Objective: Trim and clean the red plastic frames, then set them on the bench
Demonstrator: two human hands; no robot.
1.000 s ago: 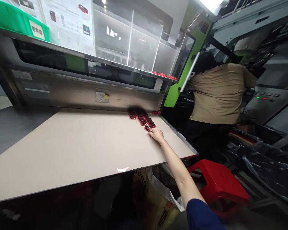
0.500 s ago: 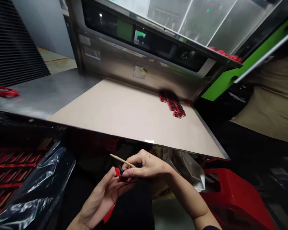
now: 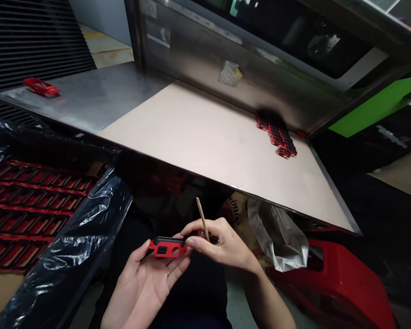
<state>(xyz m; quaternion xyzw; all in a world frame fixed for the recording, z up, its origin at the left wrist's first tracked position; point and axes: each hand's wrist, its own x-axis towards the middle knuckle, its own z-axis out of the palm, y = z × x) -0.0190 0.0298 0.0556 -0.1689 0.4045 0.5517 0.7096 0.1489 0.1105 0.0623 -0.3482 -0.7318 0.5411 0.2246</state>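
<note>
Left hand [image 3: 142, 285]: grip closed around a red plastic part [image 3: 167, 247]
Right hand [image 3: 222, 244]: grip closed on a wooden stick [image 3: 203, 219], fingers touching the part
Worktop [image 3: 192, 132]: at 12 o'clock, with stacked red parts [image 3: 277, 137] at 1 o'clock

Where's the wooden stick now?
In the head view, the wooden stick stands nearly upright in the right hand, just right of the red part resting in the left hand.
</note>
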